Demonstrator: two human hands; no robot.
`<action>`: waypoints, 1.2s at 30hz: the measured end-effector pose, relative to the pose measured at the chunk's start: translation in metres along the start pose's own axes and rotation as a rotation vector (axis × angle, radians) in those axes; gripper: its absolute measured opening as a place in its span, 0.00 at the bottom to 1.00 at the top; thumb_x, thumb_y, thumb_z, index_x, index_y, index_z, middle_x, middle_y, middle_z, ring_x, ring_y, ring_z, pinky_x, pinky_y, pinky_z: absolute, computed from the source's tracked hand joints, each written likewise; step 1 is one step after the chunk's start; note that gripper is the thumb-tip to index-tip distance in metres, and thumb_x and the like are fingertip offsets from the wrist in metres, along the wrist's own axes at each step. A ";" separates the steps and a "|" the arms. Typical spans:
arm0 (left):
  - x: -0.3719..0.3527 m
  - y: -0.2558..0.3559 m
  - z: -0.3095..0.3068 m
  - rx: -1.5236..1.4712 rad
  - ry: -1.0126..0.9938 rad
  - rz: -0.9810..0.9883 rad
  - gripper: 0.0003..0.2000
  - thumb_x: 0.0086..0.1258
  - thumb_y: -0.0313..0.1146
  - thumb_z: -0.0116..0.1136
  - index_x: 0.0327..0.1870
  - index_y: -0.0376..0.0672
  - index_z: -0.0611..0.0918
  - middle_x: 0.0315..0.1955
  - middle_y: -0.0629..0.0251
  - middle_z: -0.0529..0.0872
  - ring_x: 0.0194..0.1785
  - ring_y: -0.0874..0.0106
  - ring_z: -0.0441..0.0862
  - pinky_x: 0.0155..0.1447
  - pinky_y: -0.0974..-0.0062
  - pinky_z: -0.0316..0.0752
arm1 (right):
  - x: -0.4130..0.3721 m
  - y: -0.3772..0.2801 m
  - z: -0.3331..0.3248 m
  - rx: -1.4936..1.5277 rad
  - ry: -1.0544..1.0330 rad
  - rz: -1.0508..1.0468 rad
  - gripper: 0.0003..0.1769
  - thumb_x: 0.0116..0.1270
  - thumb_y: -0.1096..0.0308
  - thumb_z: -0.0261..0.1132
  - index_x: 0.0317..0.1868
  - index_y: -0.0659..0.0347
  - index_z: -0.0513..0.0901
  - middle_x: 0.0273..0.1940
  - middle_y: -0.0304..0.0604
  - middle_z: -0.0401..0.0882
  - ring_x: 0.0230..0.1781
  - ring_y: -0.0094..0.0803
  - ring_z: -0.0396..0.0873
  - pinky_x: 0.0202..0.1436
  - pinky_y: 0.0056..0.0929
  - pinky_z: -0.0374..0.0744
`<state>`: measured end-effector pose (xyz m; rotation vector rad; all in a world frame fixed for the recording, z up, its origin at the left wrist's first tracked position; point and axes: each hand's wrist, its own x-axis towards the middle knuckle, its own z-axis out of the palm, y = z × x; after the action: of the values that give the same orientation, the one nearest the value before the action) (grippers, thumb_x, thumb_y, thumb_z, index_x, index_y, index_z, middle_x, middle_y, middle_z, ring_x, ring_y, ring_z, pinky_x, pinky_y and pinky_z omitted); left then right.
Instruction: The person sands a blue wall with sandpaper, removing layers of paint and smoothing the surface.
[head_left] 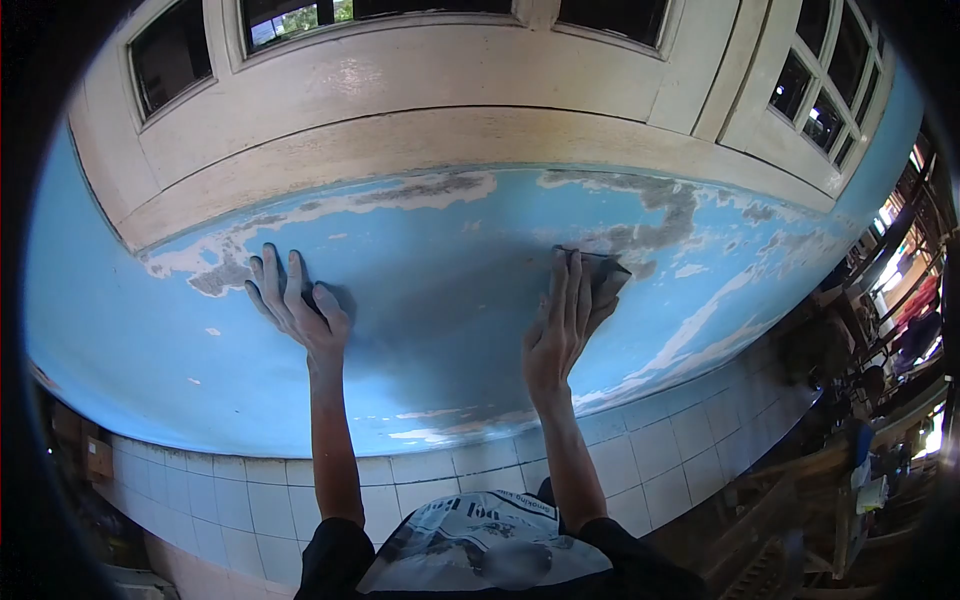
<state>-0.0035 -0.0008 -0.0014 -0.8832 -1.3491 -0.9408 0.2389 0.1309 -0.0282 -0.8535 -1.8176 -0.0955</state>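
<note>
My left hand (300, 308) lies open against the light blue wall (430, 240), its fingers spread and pale with dust. A grey bare patch (222, 279) is beside its fingertips. My right hand (560, 335) presses a dark, folded sheet of sandpaper (612, 270) against the wall, with its fingers close together over it. Part of the sheet is hidden under the fingers. Just above and to the right of this hand, paint is gone from a grey and white patch (668, 215).
Above the wall runs a cream wooden window frame (400, 130) with glass panes. White tiles (420, 466) cover the lower wall. At the right are wooden planks (790, 480) and assorted clutter. A small brown box (98, 458) sits at the lower left.
</note>
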 end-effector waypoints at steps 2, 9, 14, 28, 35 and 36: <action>-0.002 0.002 0.001 -0.005 -0.009 -0.022 0.21 0.74 0.38 0.37 0.64 0.41 0.71 0.66 0.48 0.68 0.72 0.48 0.60 0.73 0.43 0.44 | -0.001 -0.005 0.003 -0.081 -0.022 -0.024 0.25 0.72 0.67 0.52 0.68 0.57 0.69 0.71 0.54 0.59 0.73 0.47 0.57 0.72 0.65 0.38; -0.002 0.003 0.002 -0.006 -0.005 -0.035 0.20 0.72 0.37 0.39 0.62 0.42 0.72 0.66 0.48 0.69 0.72 0.49 0.60 0.73 0.44 0.44 | 0.017 -0.013 0.002 0.008 0.101 -0.089 0.32 0.63 0.71 0.58 0.69 0.45 0.69 0.72 0.58 0.54 0.74 0.54 0.51 0.70 0.73 0.36; -0.002 0.001 0.002 0.010 0.006 -0.026 0.20 0.72 0.37 0.39 0.62 0.43 0.72 0.66 0.48 0.69 0.72 0.50 0.60 0.73 0.44 0.44 | -0.008 -0.009 0.007 0.006 -0.045 -0.107 0.28 0.67 0.69 0.57 0.68 0.45 0.70 0.72 0.61 0.51 0.74 0.59 0.49 0.70 0.71 0.37; -0.001 0.003 0.000 0.006 -0.015 -0.019 0.20 0.73 0.36 0.39 0.63 0.42 0.71 0.66 0.47 0.68 0.71 0.47 0.60 0.73 0.43 0.44 | -0.004 -0.010 0.001 0.016 -0.011 -0.059 0.27 0.66 0.73 0.55 0.67 0.46 0.73 0.72 0.59 0.54 0.75 0.57 0.47 0.71 0.68 0.35; -0.001 0.001 0.001 -0.019 -0.010 -0.014 0.21 0.71 0.35 0.40 0.63 0.42 0.70 0.66 0.46 0.68 0.72 0.46 0.59 0.72 0.42 0.42 | -0.067 0.007 0.021 -0.021 -0.210 -0.196 0.35 0.59 0.79 0.57 0.68 0.45 0.71 0.72 0.61 0.53 0.73 0.57 0.53 0.69 0.74 0.37; -0.001 0.002 0.001 -0.027 -0.008 -0.015 0.21 0.71 0.34 0.40 0.63 0.42 0.70 0.66 0.46 0.68 0.72 0.46 0.59 0.73 0.42 0.42 | -0.066 0.008 0.022 -0.044 -0.122 -0.215 0.36 0.59 0.80 0.57 0.68 0.44 0.70 0.72 0.62 0.52 0.73 0.57 0.54 0.69 0.74 0.38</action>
<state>-0.0023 0.0005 -0.0021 -0.8996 -1.3538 -0.9702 0.2373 0.1129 -0.0960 -0.7045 -2.0254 -0.2258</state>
